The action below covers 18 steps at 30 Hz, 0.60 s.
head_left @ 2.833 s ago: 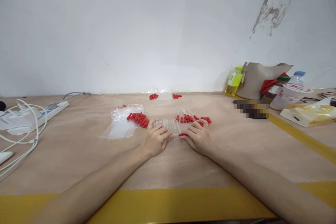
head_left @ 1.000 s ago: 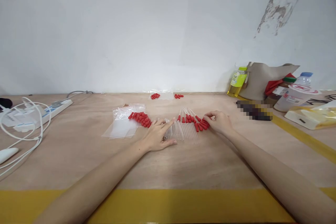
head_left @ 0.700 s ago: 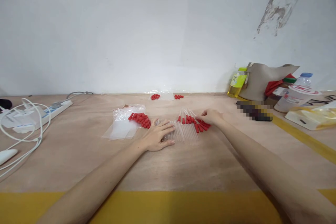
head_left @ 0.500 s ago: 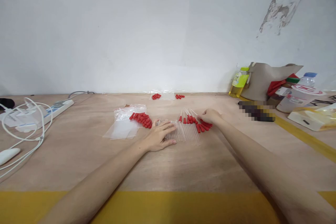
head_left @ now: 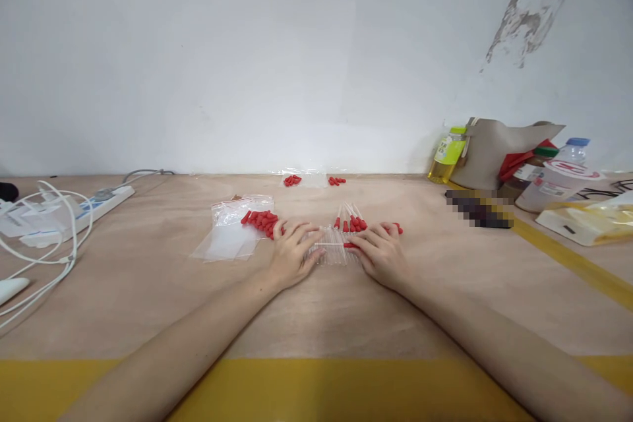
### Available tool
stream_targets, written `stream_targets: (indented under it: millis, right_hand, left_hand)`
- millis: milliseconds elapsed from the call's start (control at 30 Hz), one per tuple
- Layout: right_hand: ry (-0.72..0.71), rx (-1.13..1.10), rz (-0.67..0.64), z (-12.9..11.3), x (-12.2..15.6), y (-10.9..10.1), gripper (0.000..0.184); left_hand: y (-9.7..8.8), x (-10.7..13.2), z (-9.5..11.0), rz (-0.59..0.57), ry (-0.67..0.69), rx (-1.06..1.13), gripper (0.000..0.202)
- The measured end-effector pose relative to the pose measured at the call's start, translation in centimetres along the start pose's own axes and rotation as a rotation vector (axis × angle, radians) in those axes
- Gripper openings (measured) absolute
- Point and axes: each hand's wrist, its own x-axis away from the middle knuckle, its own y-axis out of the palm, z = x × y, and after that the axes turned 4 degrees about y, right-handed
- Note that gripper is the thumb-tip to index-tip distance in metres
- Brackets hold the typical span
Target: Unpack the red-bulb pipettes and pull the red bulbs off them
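Observation:
My left hand (head_left: 294,254) pinches the left end of a thin clear tube (head_left: 330,244), held level above a row of clear tubes (head_left: 336,256). On the tube's right end is a red rubber bulb (head_left: 351,245), gripped by the fingertips of my right hand (head_left: 383,254). Just beyond the row lie several droppers (head_left: 353,219), clear tubes with red bulbs on them. A pile of loose red bulbs (head_left: 260,220) touches my left hand's far side. More red bulbs (head_left: 398,228) show partly behind my right hand.
Clear plastic bags (head_left: 230,237) lie left of the bulb pile. Small bags of red bulbs (head_left: 293,180) lie by the wall. At left are a power strip (head_left: 109,204) and white cables (head_left: 74,237); at right, a yellow-green bottle (head_left: 448,155) and a plastic cup (head_left: 554,188).
My right hand has come left from the red bulbs at the right to meet my left hand. The left hand has lifted off the tube row and now pinches one tube.

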Motion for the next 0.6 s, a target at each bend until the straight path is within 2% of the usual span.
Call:
stream_targets:
  millis: [133, 300, 600]
  right_hand:
    - [-0.042, -0.016, 0.025, -0.85, 0.32, 0.97, 0.013]
    - [-0.035, 0.004, 0.019, -0.94, 0.16, 1.02, 0.013]
    - [-0.081, 0.021, -0.011, -0.93, 0.19, 0.28, 0.019]
  left_hand:
    - [0.22, -0.15, 0.68, -0.046, 0.111, -0.006, 0.017]
    - [0.22, -0.51, 1.01, -0.070, 0.115, -0.029, 0.017]
    - [-0.03, -0.37, 1.04, -0.027, 0.136, -0.029, 0.019]
